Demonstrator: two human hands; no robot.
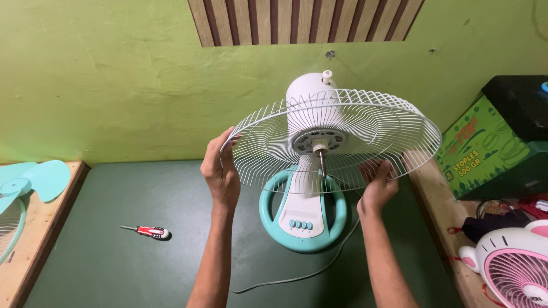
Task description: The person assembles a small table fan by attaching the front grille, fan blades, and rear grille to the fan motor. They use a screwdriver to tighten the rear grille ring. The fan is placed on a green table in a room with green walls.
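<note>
A white and teal desk fan stands on a green mat, its round teal base (273, 219) toward me and its white motor housing (305, 91) tilted back. The white wire rear guard (354, 134) sits around the motor, with the bare shaft (321, 161) sticking out at its centre. My left hand (220, 171) grips the guard's left rim. My right hand (377, 185) holds the guard's lower right rim. No blade is on the shaft.
A red and white screwdriver (149, 231) lies on the green mat (114, 256) at left. A teal fan blade (34, 181) rests on the wooden ledge at far left. At right stand a green box (485, 148) and a pink and white small fan (514, 265). The fan's cord (297, 278) trails forward.
</note>
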